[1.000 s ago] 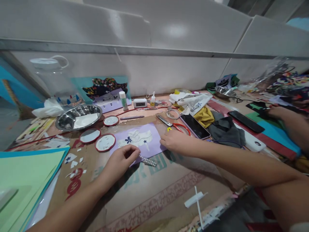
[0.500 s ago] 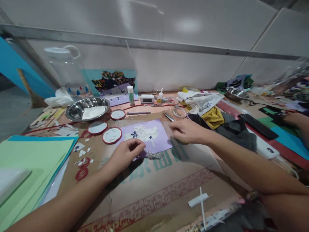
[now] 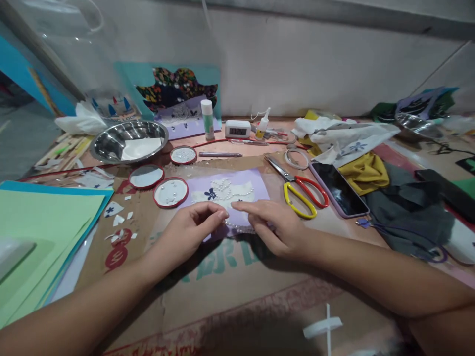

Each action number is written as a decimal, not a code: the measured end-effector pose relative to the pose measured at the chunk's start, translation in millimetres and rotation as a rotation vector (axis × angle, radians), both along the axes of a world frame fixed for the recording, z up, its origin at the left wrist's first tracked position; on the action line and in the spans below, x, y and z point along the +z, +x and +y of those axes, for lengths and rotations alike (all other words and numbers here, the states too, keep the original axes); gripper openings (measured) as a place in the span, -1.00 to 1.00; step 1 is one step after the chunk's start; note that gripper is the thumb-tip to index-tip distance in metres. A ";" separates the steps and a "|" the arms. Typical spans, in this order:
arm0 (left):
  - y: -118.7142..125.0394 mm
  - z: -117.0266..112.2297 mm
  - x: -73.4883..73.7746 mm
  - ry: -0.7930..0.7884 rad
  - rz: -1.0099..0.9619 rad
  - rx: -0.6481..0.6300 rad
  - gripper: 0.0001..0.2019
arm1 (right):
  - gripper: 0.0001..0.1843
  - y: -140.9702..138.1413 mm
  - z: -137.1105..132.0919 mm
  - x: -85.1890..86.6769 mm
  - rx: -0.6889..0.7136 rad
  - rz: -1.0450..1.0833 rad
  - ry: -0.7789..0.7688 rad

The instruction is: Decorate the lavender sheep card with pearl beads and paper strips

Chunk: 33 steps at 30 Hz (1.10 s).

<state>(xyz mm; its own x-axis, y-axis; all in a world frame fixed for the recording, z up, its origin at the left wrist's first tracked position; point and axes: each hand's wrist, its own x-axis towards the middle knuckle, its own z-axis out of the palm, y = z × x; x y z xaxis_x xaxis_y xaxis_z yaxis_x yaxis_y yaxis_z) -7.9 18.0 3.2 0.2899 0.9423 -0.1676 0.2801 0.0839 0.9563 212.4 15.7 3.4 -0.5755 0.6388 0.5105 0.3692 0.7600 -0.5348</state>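
Closest to me, brown printed cardboard (image 3: 222,291) covers the counter. It is mostly bare here, apart from a white paper strip (image 3: 326,326) near the front edge on the right. This is the widest free space. Both forearms cross it, coming in from the lower corners and meeting in the middle.

My left hand (image 3: 189,232) rests knuckles up, its grip pressed together, thumb against fingertips, at the near edge of a purple card (image 3: 237,190). I cannot tell whether anything is pinched between them. My right hand (image 3: 276,227) lies just beside it, palm down with a loose, spread grip. Its forefinger is stretched flat onto the card, nearly touching the left fingertips. A strand of pearl beads (image 3: 243,228) runs along the card's near edge under that hand.

A stack of green paper (image 3: 40,232) fills the left edge. Right of the card lie scissors (image 3: 302,190) with red and yellow handles, a dark phone (image 3: 339,188) and heaped cloth (image 3: 365,170). To its left sit red-rimmed round lids (image 3: 170,192).

Further back are a steel bowl (image 3: 128,141), a glue stick (image 3: 207,118) and a small clock (image 3: 238,128). A grey wall (image 3: 297,64) closes off the far edge.
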 end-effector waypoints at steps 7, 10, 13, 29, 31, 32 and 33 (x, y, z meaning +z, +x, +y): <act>-0.9 0.9 -0.6 -0.035 0.009 0.043 -0.73 | -0.71 2.3 3.0 -5.9 0.012 -0.043 0.069; -2.3 -0.1 -2.4 -0.009 0.029 0.041 -0.72 | -0.71 2.0 2.8 -7.1 -0.012 -0.026 -0.018; -3.0 -2.4 -4.7 0.046 0.048 0.004 -0.73 | -0.74 0.6 1.9 -5.5 -0.080 0.029 -0.116; 0.9 -7.2 -2.7 0.061 0.054 -0.031 -0.77 | -0.87 -10.1 -4.0 -7.0 -0.070 0.103 -0.659; 1.5 -8.0 -2.6 0.072 0.042 -0.036 -0.78 | -0.89 -10.9 -4.5 -8.0 -0.017 0.082 -0.677; 1.8 -8.8 -2.5 0.076 0.034 -0.042 -0.79 | -0.89 -11.1 -4.6 -8.1 0.007 0.073 -0.684; 2.0 -9.7 -2.2 0.082 0.027 -0.047 -0.79 | -0.88 -11.0 -4.5 -7.8 0.027 0.068 -0.691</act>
